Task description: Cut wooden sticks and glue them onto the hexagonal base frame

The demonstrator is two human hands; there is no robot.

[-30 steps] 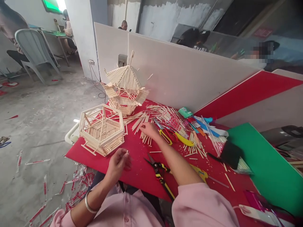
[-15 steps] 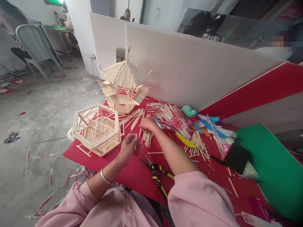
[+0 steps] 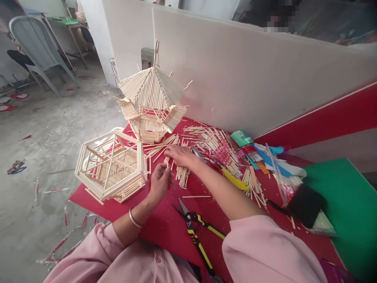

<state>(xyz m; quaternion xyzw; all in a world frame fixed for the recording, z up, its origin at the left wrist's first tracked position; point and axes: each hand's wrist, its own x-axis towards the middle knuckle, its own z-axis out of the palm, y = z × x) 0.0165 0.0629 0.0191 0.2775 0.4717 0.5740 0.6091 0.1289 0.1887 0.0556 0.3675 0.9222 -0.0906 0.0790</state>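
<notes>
My left hand (image 3: 160, 180) is closed, with the pale tip of a short wooden stick showing at its thumb and forefinger. Just above it, my right hand (image 3: 180, 155) bends its fingers down over pale wooden sticks (image 3: 166, 160); its fingertips are partly hidden. Below the right wrist lies a small bundle of cut sticks (image 3: 183, 177). Left of my hands sits a hexagonal stick frame (image 3: 110, 188) with a woven-looking floor. Behind it stands a stick pagoda (image 3: 153, 88) with a pointed roof. Yellow-and-black snips (image 3: 191, 222) lie with parted blades nearer my body.
Many loose, partly red-wrapped sticks (image 3: 216, 145) spread along the partition (image 3: 235, 78). Yellow-handled pliers (image 3: 234, 179), a green packet (image 3: 241, 137) and a black object (image 3: 306, 204) lie to the right, beside a green board (image 3: 335, 188). A chair (image 3: 35, 43) stands on the floor.
My right hand has moved left from the cut bundle, close above my left hand. The left hand's fingers have curled in more. The view has shifted slightly.
</notes>
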